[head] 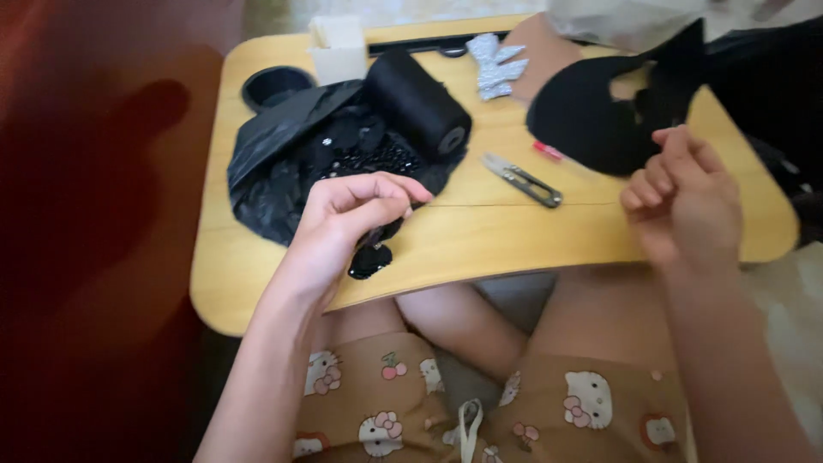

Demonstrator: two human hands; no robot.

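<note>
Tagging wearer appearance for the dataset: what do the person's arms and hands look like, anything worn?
Both arms are bare to the frame's lower edge: no sleeves show. The left hand and the right hand wear no gloves, and no rings, watch or bracelets can be seen. Fingernails look short; any polish is too blurred to tell.

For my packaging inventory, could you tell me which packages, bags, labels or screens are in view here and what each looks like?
White box: far edge of the wooden lap table, small, rectangular, open-topped.
Black plastic bag: left part of the table, crumpled, glossy, spread open.
No labels, signs or screens show.
</note>
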